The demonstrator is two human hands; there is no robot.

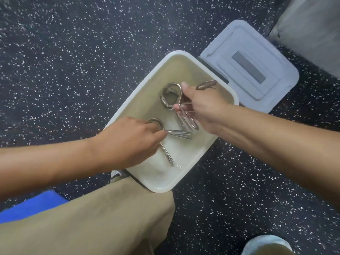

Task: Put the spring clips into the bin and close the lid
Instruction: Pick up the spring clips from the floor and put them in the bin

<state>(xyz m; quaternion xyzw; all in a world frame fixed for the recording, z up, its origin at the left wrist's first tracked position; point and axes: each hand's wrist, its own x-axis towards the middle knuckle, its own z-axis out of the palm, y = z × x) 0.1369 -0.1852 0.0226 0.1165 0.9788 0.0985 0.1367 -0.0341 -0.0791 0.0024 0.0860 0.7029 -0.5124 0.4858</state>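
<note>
Bin (226, 89): white, open, on the speckled floor (73, 61); both our hands reach into it.

Left hand (127, 138): fingers curled shut around one spring clip (176, 134); its coil shows just past our knuckles, its handles poking out toward the right hand.

Right hand (204, 103): pinched closed on a bunch of clips (171, 94), coil beyond our thumb, handles hanging below the fingers.

Lid (257, 57): pale blue, lying open beyond the right hand, against the bin's far edge.

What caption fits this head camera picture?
Both hands lower spring clips into the open white bin, its lid on the floor.
</note>
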